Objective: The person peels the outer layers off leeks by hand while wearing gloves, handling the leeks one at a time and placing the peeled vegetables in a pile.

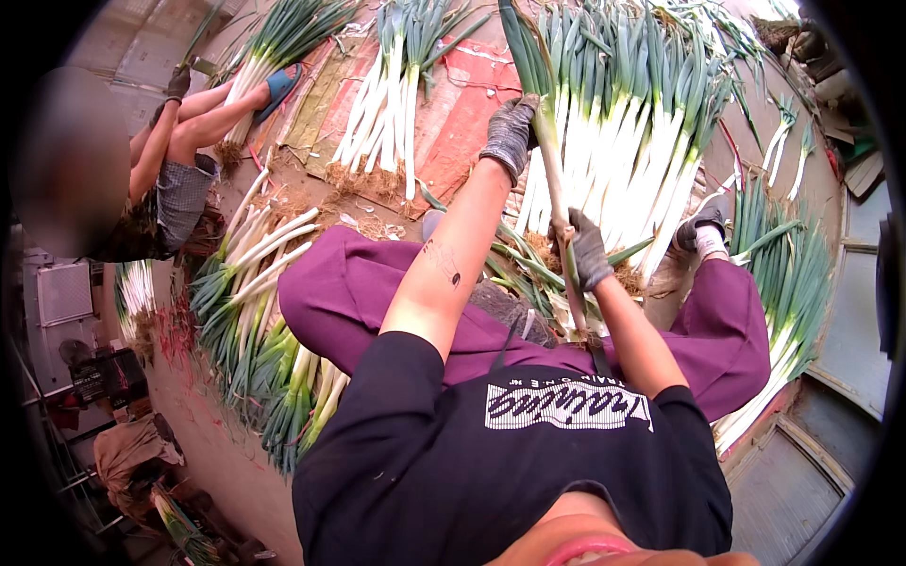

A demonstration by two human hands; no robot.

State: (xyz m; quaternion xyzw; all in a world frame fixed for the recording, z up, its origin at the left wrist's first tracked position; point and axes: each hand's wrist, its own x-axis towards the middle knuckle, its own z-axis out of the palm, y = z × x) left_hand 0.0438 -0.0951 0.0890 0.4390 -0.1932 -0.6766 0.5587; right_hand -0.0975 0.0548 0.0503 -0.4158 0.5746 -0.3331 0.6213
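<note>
My left hand (511, 136), in a grey work glove, grips a long leek or large green onion (553, 170) where its green leaves meet the stalk. The stalk slants down toward my lap, its outer skin brownish and its root end low between my knees. Lower on the same stalk, my right hand (590, 253), also gloved, has its fingers against the skin. Just beyond my hands lies a broad row of pale-stemmed green onions (616, 156), leaves pointing away from me. Loose leaves and peelings (527, 265) lie under the held stalk.
Another bunch (382, 106) rests on red sheeting (467, 92). Piles of green onions lie at my left (248, 304) and right (778, 304). A co-worker (170, 156) sits at the upper left with a bunch by their legs. Framed panels (793, 467) border the right side.
</note>
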